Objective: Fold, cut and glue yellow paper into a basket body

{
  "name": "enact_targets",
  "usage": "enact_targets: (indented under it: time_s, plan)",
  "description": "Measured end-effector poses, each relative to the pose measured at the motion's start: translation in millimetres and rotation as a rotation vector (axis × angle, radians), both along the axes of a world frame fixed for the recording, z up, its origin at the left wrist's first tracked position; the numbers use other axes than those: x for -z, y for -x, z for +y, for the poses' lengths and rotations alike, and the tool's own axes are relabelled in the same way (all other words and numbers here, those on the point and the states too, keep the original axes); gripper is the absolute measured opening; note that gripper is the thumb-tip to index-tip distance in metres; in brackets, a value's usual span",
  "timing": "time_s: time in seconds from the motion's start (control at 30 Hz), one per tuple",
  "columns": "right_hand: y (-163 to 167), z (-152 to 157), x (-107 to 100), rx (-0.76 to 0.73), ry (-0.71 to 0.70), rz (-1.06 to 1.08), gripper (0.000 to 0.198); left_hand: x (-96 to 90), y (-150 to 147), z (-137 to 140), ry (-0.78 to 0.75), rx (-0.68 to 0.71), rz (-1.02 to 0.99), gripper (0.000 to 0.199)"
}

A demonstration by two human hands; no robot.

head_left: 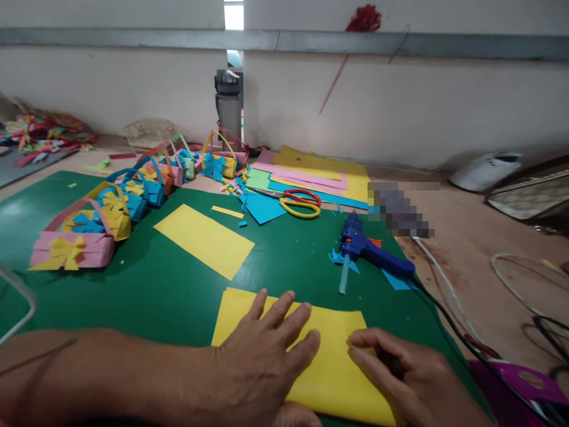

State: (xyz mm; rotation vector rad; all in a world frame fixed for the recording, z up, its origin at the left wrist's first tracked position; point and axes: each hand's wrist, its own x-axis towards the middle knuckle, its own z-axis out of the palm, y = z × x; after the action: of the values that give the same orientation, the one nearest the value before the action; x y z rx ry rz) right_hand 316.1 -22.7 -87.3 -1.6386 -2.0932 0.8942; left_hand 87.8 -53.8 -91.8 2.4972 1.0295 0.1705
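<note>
A folded-looking sheet of yellow paper (329, 379) lies in front of me on the green mat (146, 296). My left hand (271, 350) rests flat on it, palm down and fingers spread. At the paper's right side my right hand (400, 367) is curled, thumb and forefinger tips close together on the paper. A smaller yellow paper rectangle (204, 240) lies beyond my left hand. Above my right hand sits a blue glue gun (360, 243) with a clear glue stick in it. Scissors (300, 201) with red and yellow handles lie farther back.
Small paper baskets (73, 249) with bows line the left side. Colored paper sheets (311, 172) are stacked at the back, near a grey bottle (229, 110). Cables (448, 320) run along the right, beside a purple object (518, 385). Paper scraps are scattered about.
</note>
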Motion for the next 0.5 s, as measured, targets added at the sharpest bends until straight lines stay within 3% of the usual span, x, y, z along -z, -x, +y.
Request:
enact_targets:
  time_s: [0.33,0.5]
  plan:
    - [-4.8,4.3,-0.6,0.073,0.17,0.063,0.022,4.7,0.0,3.2,-0.066,0.004,0.021,0.079]
    - [-6.9,5.8,3.2,0.058,0.137,0.002,0.022,9.0,0.3,4.6,-0.122,0.025,0.03,0.079]
